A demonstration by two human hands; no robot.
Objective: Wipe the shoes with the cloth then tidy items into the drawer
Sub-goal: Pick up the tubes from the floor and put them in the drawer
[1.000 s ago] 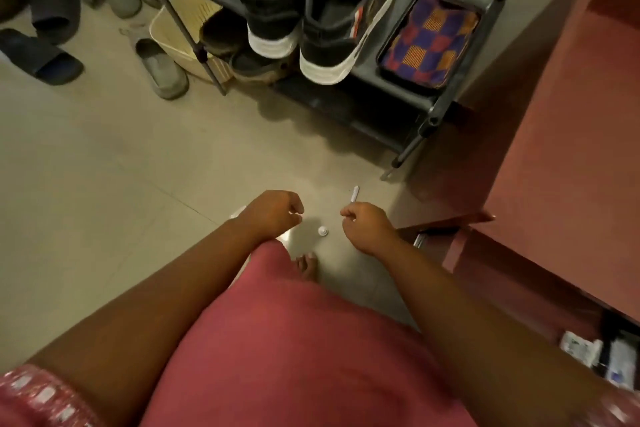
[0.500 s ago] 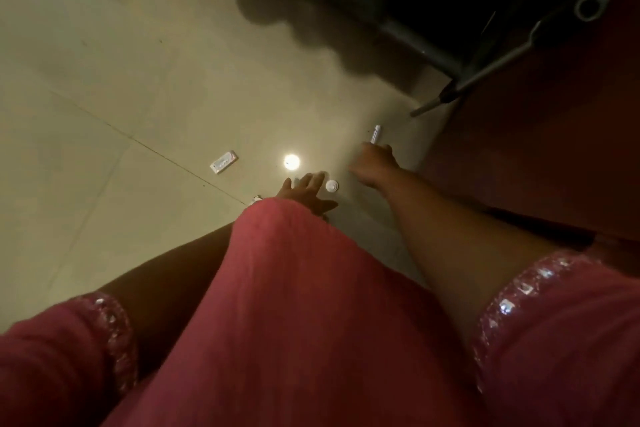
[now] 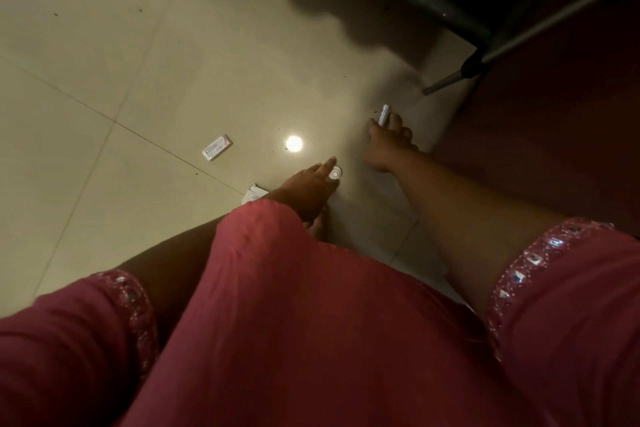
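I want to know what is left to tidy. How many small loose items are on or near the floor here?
4: a white tube at the right hand, a round cap at the left hand fingertips, a flat packet farther left, and a paper slip half-hidden. More may be hidden.

A: How many small items lie on the floor (image 3: 104, 55)?
B: Four: one white round cap (image 3: 335, 173), one silver tube (image 3: 383, 115), one flat packet (image 3: 216, 147), one paper slip (image 3: 254, 194).
A: And hands?
B: Two: left hand (image 3: 306, 185), right hand (image 3: 388, 144).
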